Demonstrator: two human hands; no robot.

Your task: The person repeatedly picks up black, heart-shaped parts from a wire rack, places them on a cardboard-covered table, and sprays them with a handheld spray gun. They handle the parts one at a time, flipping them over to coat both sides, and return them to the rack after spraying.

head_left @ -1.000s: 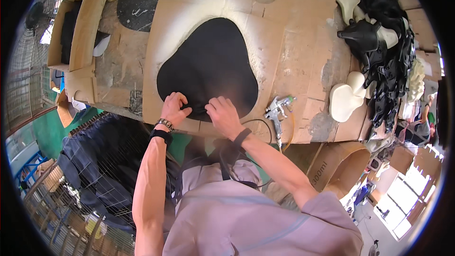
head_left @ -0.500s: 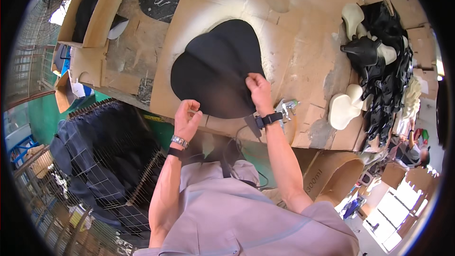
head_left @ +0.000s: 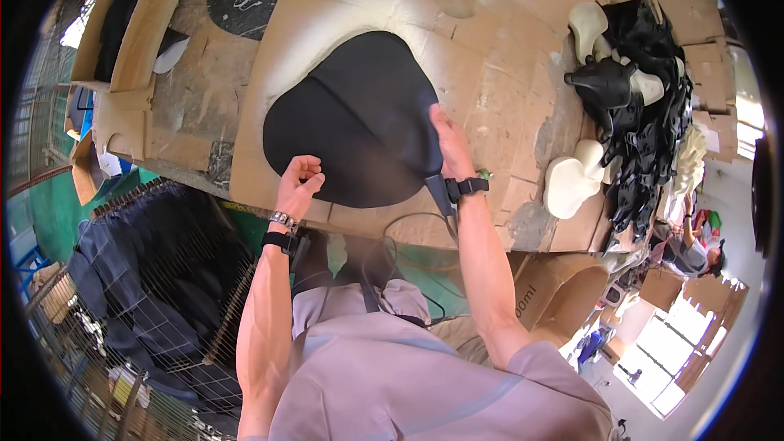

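Note:
A black, smooth saddle-shaped sheet (head_left: 351, 122) with a crease down its middle lies on the pale-dusted cardboard of the workbench. My right hand (head_left: 453, 147) is at its right edge, fingers laid along the border with the thumb hidden; the edge seems held there. Close to the lower left edge is my left hand (head_left: 300, 184), its fingers loosely curled, the thumb apart and nothing visible between them. A dark grey flat piece (head_left: 438, 193) shows beside my right wrist, partly over the sheet's lower right corner.
Cream foam saddle pads (head_left: 572, 188) and a heap of black saddles (head_left: 645, 122) lie at the bench's right. An open cardboard box (head_left: 155, 16) stands far left. Dark pieces hang on a wire rack (head_left: 163, 278) below left. A thin hose (head_left: 392, 233) loops beneath the bench edge.
My right hand has shifted right along the edge, its pinch changing to straighter fingers. The spray gun beside it is now mostly covered by my wrist. The whole view has shifted slightly.

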